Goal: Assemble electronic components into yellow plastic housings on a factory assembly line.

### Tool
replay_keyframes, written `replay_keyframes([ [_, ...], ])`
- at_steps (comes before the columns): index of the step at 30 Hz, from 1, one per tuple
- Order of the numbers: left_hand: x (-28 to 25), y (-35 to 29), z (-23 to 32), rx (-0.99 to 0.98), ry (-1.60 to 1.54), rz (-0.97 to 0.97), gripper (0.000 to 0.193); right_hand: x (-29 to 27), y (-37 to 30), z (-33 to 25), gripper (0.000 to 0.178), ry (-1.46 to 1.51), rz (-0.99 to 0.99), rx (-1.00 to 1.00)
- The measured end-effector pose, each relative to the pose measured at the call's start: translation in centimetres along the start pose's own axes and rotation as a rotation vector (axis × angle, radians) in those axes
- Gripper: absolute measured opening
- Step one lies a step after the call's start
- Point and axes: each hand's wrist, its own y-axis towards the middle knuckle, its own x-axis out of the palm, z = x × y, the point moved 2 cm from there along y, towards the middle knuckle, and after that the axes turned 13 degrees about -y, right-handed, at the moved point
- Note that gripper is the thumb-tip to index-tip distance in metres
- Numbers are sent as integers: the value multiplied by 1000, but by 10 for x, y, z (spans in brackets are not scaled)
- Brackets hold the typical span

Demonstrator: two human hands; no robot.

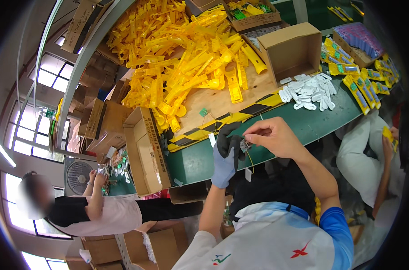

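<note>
My left hand (225, 157), in a grey glove with black fingers, is closed around a small wired electronic part (245, 145) above the green table's front edge. A white rectangular piece (212, 140) sticks out beside the glove's fingers. Another white rectangular piece (248, 174) dangles below on a yellow wire (253, 163). My bare right hand (276, 136) pinches with thumb and forefinger right at the wired part; what lies between those fingertips is too small to make out. Just beyond, a small green circuit board (203, 111) with thin wires rests on the wooden board.
Yellow plastic housings (182, 67) are heaped behind black-and-yellow edge tape (227, 120). White oval pieces (307, 91) lie right, by an open cardboard box (291, 56). Another open box (146, 153) stands left. Co-workers sit left (101, 211) and right (366, 153).
</note>
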Motion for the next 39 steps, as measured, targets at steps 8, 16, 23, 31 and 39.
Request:
replay_keyframes([
  [8, -6, -1, -21, 491, 407, -7, 39, -1, 0, 32, 19, 59, 106, 235],
  [16, -14, 11, -46, 50, -179, 122, 20, -9, -4, 33, 16, -42, 210, -128],
  [23, -17, 14, -48, 35, -143, 102, 17, -19, -5, 32, 14, -260, 150, -249],
  [31, -10, 15, -36, -22, -49, 68, 15, -25, -5, 35, 12, -296, 137, -189],
  [39, 3, 11, -44, -1, -67, 149, 25, -25, -7, 43, 10, -231, 257, -229],
])
